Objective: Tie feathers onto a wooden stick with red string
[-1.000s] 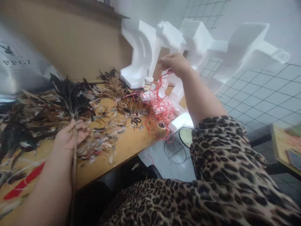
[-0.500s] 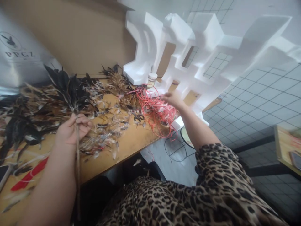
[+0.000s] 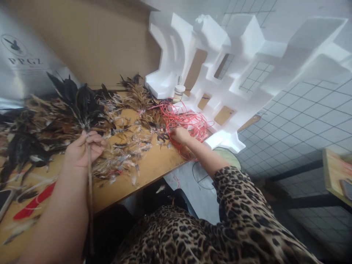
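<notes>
Gripping a stick (image 3: 90,190), left hand (image 3: 85,149) sits below black feathers (image 3: 79,101).

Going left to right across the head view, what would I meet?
Red strip, left hand holding a thin stick, black scissors, right hand, wooden surface at the far right edge.

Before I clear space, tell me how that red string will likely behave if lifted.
The red string looks floppy and fairly light, being thin and lying in loose, bent loops. It will probably come up as a tangle, since the loops cross all over, and might catch the scissors lying close beside it.
</notes>
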The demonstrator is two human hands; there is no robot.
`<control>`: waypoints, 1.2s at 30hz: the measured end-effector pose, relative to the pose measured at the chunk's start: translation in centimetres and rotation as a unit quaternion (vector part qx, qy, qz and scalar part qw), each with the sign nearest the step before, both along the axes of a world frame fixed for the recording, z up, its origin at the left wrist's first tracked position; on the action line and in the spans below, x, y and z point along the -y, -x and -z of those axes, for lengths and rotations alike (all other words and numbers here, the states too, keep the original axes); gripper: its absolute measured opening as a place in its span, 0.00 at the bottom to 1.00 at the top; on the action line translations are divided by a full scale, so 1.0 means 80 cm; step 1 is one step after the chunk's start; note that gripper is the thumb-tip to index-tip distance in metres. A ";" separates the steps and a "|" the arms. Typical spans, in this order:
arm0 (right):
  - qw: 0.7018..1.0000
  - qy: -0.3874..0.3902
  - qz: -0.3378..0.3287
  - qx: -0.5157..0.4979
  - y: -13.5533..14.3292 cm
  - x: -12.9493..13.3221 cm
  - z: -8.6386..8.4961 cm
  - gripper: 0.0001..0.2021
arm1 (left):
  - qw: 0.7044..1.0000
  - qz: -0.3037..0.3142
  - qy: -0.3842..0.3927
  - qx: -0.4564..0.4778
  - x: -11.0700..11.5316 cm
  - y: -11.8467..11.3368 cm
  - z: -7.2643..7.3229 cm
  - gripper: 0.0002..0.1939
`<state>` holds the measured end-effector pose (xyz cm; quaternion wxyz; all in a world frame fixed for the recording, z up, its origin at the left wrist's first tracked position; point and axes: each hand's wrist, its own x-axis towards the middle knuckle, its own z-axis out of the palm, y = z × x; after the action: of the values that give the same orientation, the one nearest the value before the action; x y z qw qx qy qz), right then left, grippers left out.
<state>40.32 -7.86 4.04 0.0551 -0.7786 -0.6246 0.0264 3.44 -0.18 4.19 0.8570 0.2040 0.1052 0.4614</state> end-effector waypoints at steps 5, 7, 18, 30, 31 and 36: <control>0.968 -0.120 0.018 -0.219 -0.033 -0.015 -0.072 0.07 | 1.000 -0.007 0.011 0.005 -0.002 0.000 0.000 0.17; 0.888 -0.235 0.010 -0.395 -0.054 -0.016 -0.124 0.11 | 1.000 -0.009 0.009 0.011 -0.002 -0.001 0.000 0.17; 0.836 -0.344 -0.036 -0.426 -0.024 -0.019 -0.213 0.16 | 0.998 -0.020 0.058 -0.015 0.008 -0.005 -0.008 0.14; 0.851 -0.358 -0.077 -0.377 -0.003 -0.030 -0.234 0.23 | 0.997 -0.028 0.054 -0.038 0.014 -0.008 -0.016 0.13; 0.851 -0.339 -0.081 -0.393 0.004 -0.028 -0.230 0.23 | 0.998 -0.026 0.051 -0.040 0.014 -0.008 -0.016 0.14; 0.826 -0.227 -0.090 -0.508 0.044 -0.023 -0.202 0.21 | 0.999 -0.011 0.027 -0.043 0.009 -0.008 -0.008 0.15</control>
<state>36.79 -6.02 20.18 0.5371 -0.5607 -0.5642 0.2806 4.05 -0.88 4.83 0.8518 0.1989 0.1568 0.4585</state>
